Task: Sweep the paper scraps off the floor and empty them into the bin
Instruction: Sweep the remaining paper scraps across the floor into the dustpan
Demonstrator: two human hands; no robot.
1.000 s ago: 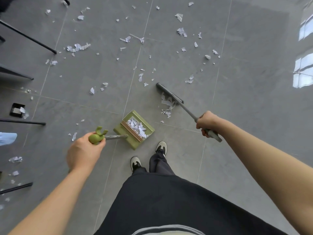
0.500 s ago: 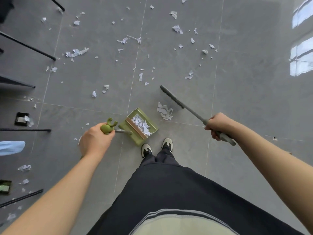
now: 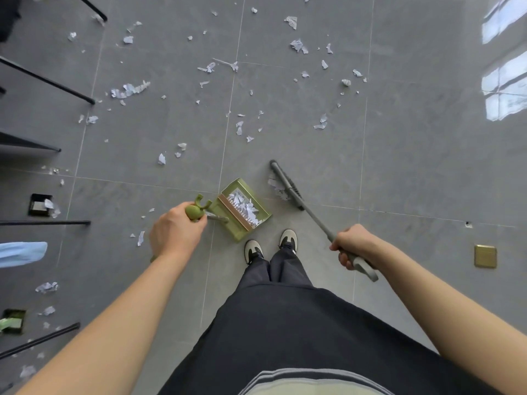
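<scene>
Paper scraps (image 3: 245,208) heaped inside green dustpan (image 3: 244,210), standing on grey tiled floor (image 3: 413,166) just ahead of two black-and-white shoes (image 3: 271,245). Left hand (image 3: 174,230) curled round dustpan's green handle knob, fingers wrapped tight. Right hand (image 3: 352,243) gripping grey broom (image 3: 310,215) near handle's end, fingers closed round shaft. Broom head resting on floor just right of dustpan, small clump of scraps gathered against its bristles (image 3: 278,189) on dustpan side, not yet inside pan.

Nearest on left: crumpled scraps near black furniture legs (image 3: 42,223), light blue cloth (image 3: 22,253) at frame edge, two dark square floor sockets (image 3: 40,205), each with scraps lying on or beside. On right, brass floor plate (image 3: 485,256), well apart from broom.

Further out, loose scraps scattered across tiles beyond dustpan: a few pieces just left of centre grout line, a longer shredded cluster (image 3: 129,90) beside another black leg on left, more torn bits near top right. Window reflections (image 3: 504,92) bright on far right tiles. Bin not visible.
</scene>
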